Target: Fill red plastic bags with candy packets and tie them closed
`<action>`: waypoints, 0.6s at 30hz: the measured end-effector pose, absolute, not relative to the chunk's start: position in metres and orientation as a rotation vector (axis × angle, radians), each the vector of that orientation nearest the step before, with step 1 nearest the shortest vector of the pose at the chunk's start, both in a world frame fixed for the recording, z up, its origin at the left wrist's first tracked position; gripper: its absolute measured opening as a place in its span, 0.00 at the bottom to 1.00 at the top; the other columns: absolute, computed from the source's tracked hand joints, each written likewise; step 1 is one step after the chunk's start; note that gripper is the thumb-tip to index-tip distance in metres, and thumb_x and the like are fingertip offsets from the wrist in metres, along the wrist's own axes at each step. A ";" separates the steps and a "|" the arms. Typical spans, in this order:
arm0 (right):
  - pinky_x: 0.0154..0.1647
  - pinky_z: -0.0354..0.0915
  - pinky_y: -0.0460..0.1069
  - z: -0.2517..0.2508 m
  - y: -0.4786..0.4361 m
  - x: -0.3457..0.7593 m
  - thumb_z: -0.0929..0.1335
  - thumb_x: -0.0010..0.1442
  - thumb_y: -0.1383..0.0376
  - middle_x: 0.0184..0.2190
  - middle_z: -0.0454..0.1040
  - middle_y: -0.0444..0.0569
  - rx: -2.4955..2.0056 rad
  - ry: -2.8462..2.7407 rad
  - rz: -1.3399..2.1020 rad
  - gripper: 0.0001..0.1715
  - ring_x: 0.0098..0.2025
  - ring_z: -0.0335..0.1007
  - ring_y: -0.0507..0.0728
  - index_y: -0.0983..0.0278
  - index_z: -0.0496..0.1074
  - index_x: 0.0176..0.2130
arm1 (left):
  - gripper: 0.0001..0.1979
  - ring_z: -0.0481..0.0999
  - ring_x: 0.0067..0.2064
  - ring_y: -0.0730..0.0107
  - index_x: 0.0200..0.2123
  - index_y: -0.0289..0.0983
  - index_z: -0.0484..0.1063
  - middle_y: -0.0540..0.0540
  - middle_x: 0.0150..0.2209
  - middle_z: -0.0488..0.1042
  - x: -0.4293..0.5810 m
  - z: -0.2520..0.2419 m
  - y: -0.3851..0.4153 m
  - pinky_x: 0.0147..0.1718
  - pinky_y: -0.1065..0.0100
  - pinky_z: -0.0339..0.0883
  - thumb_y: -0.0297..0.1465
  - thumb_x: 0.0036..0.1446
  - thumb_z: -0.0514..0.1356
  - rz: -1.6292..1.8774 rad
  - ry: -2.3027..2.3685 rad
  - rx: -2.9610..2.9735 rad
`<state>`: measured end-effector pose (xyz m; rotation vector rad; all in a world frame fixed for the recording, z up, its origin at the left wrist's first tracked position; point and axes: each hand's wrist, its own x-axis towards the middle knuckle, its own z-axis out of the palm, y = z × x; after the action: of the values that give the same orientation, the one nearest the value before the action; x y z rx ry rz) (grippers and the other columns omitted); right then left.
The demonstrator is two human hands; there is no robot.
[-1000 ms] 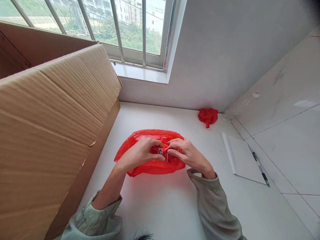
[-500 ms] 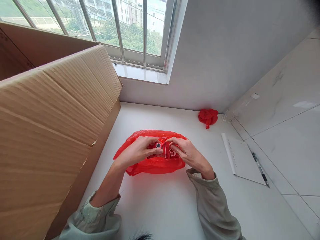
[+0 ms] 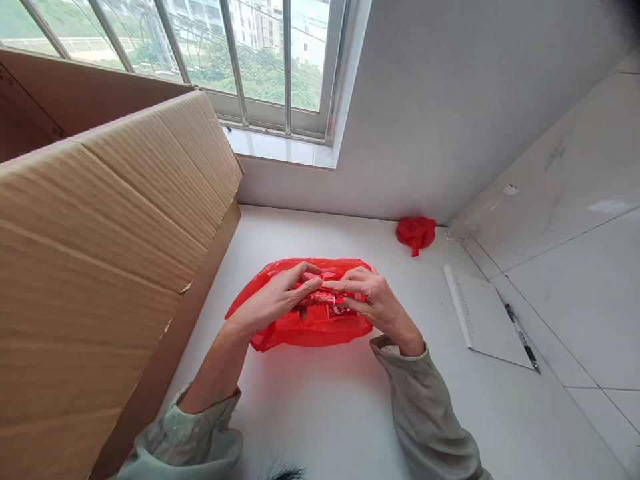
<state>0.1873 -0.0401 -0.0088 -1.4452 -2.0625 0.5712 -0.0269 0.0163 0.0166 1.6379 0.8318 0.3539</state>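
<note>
A red plastic bag (image 3: pixel 295 335) lies spread on the white table, with red printed packets in its middle. My left hand (image 3: pixel 283 293) grips the left part of a small red packet (image 3: pixel 317 298) between thumb and fingers. From the other side my right hand (image 3: pixel 373 293) pinches the packet's right part, its fingers reaching across the top. Under the right fingers another red packet (image 3: pixel 340 311) with white characters shows in the bag. The fingers hide much of both packets.
A large open cardboard box (image 3: pixel 120 220) stands on the left. Toward the back right sits a bunched red plastic bag (image 3: pixel 416 233). An open notebook (image 3: pixel 487 320) and a black pen (image 3: pixel 523 339) lie on the right by the tiled wall. A barred window is behind.
The held packet has been tipped, so its printed front with characters no longer faces me. My right fingers have stretched left over it, close to my left fingertips.
</note>
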 end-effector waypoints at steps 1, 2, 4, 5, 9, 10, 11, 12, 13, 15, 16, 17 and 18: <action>0.56 0.61 0.58 -0.010 -0.039 0.189 0.65 0.66 0.69 0.35 0.74 0.45 -1.450 -2.047 0.550 0.18 0.41 0.68 0.55 0.52 0.78 0.49 | 0.18 0.73 0.32 0.70 0.44 0.39 0.67 0.50 0.36 0.73 -0.028 0.019 0.016 0.34 0.68 0.65 0.47 0.66 0.50 0.346 0.829 1.689; 0.54 0.61 0.56 -0.012 -0.038 0.190 0.65 0.67 0.66 0.33 0.73 0.45 -1.458 -2.029 0.533 0.14 0.40 0.68 0.55 0.53 0.79 0.46 | 0.19 0.73 0.33 0.69 0.41 0.38 0.67 0.50 0.36 0.72 -0.030 0.020 0.017 0.35 0.68 0.65 0.47 0.67 0.48 0.335 0.811 1.742; 0.50 0.62 0.54 -0.014 -0.037 0.191 0.65 0.67 0.61 0.32 0.72 0.46 -1.478 -1.991 0.524 0.12 0.39 0.66 0.55 0.56 0.80 0.40 | 0.20 0.73 0.36 0.67 0.37 0.38 0.68 0.49 0.35 0.73 -0.033 0.021 0.018 0.36 0.68 0.65 0.46 0.68 0.46 0.301 0.775 1.832; 0.48 0.62 0.53 -0.015 -0.037 0.191 0.65 0.67 0.59 0.32 0.72 0.47 -1.487 -1.975 0.533 0.14 0.38 0.66 0.56 0.57 0.79 0.36 | 0.20 0.73 0.38 0.66 0.37 0.38 0.69 0.48 0.36 0.74 -0.034 0.020 0.020 0.36 0.68 0.65 0.46 0.67 0.47 0.289 0.774 1.863; 0.41 0.61 0.50 -0.015 -0.037 0.189 0.62 0.69 0.54 0.27 0.69 0.45 -1.504 -1.929 0.625 0.24 0.35 0.64 0.55 0.61 0.70 0.25 | 0.13 0.73 0.35 0.69 0.37 0.39 0.71 0.51 0.35 0.77 -0.034 0.014 0.025 0.33 0.71 0.63 0.43 0.61 0.58 0.324 0.843 1.934; 0.40 0.60 0.50 -0.014 -0.037 0.188 0.61 0.69 0.54 0.25 0.67 0.45 -1.504 -1.918 0.643 0.26 0.34 0.63 0.55 0.61 0.67 0.23 | 0.13 0.73 0.32 0.70 0.33 0.39 0.71 0.52 0.31 0.76 -0.033 0.013 0.025 0.32 0.72 0.62 0.43 0.61 0.58 0.328 0.848 1.944; 0.38 0.60 0.50 -0.013 -0.038 0.187 0.60 0.70 0.53 0.23 0.65 0.44 -1.502 -1.911 0.662 0.27 0.32 0.62 0.54 0.61 0.64 0.22 | 0.14 0.73 0.30 0.71 0.30 0.38 0.71 0.53 0.28 0.76 -0.032 0.012 0.025 0.30 0.72 0.61 0.41 0.61 0.58 0.320 0.846 1.947; 0.38 0.60 0.49 -0.012 -0.038 0.186 0.60 0.70 0.53 0.22 0.63 0.43 -1.499 -1.903 0.679 0.28 0.31 0.60 0.54 0.61 0.62 0.21 | 0.15 0.73 0.28 0.72 0.27 0.38 0.71 0.53 0.25 0.76 -0.031 0.013 0.025 0.30 0.72 0.61 0.40 0.62 0.57 0.304 0.846 1.943; 0.37 0.59 0.49 -0.011 -0.038 0.185 0.59 0.70 0.53 0.22 0.62 0.43 -1.497 -1.894 0.698 0.28 0.30 0.59 0.54 0.61 0.60 0.21 | 0.15 0.74 0.28 0.72 0.26 0.38 0.71 0.53 0.25 0.76 -0.030 0.014 0.025 0.30 0.72 0.62 0.39 0.62 0.57 0.284 0.845 1.936; 0.36 0.58 0.48 -0.009 -0.039 0.184 0.60 0.70 0.54 0.21 0.61 0.43 -1.503 -1.859 0.735 0.27 0.30 0.59 0.54 0.61 0.58 0.22 | 0.16 0.76 0.28 0.71 0.25 0.37 0.74 0.52 0.25 0.78 -0.030 0.016 0.024 0.30 0.72 0.63 0.38 0.61 0.57 0.251 0.850 1.924; 0.35 0.58 0.48 -0.009 -0.039 0.183 0.60 0.69 0.54 0.21 0.61 0.43 -1.512 -1.837 0.752 0.26 0.31 0.60 0.54 0.61 0.57 0.22 | 0.16 0.77 0.29 0.70 0.25 0.37 0.75 0.51 0.26 0.79 -0.030 0.017 0.024 0.30 0.72 0.64 0.38 0.61 0.58 0.237 0.854 1.913; 0.35 0.57 0.48 -0.008 -0.039 0.183 0.60 0.68 0.54 0.21 0.60 0.43 -1.525 -1.814 0.768 0.26 0.31 0.60 0.54 0.61 0.56 0.21 | 0.16 0.78 0.29 0.69 0.25 0.37 0.76 0.50 0.26 0.80 -0.030 0.018 0.025 0.30 0.72 0.66 0.38 0.61 0.58 0.222 0.850 1.893; 0.35 0.57 0.48 -0.008 -0.039 0.182 0.61 0.68 0.54 0.21 0.60 0.43 -1.536 -1.789 0.783 0.26 0.31 0.60 0.54 0.61 0.55 0.21 | 0.16 0.79 0.30 0.68 0.25 0.37 0.77 0.49 0.27 0.80 -0.031 0.018 0.025 0.31 0.72 0.67 0.39 0.61 0.58 0.207 0.833 1.859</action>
<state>0.1825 -0.0389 -0.0083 -1.5362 -1.7885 0.7830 -0.0315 0.0250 0.0183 1.8591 0.8333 0.2074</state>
